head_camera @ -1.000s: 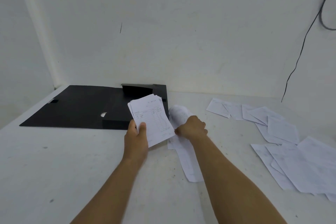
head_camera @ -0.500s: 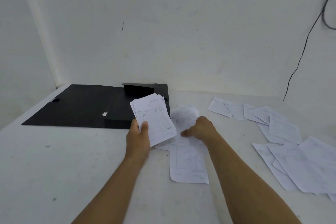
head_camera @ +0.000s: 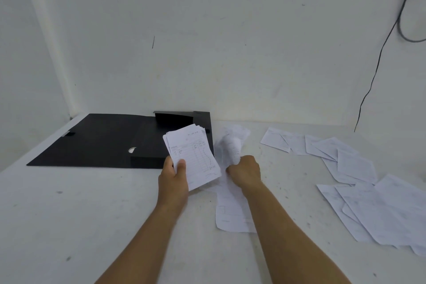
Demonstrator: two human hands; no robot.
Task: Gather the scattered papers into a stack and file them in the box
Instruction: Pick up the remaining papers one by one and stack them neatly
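**Right hand now lifts a sheet**

Since half a second ago, that hand has closed and raised paper.

Box (head_camera: 110, 140) lies open at counter (head_camera: 69, 214) rear. Left hand (head_camera: 173, 180) grips the stack (head_camera: 194, 157); right hand (head_camera: 244, 174) clutches a curling sheet (head_camera: 231, 147). Lay it squarely on top, uncrumpled. More papers (head_camera: 359, 182) wait right.

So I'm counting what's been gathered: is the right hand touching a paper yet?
Touching. In the head view the right hand is curled round a bent paper that rises out of its grip.

Left grip (head_camera: 173, 176): my fingers and thumb curl round a fanned stack of papers (head_camera: 193, 158), held tilted.
Right grip (head_camera: 244, 171): fisted, clutching a crumpled sheet (head_camera: 231, 148).
Forearms: both bare, reaching forward.
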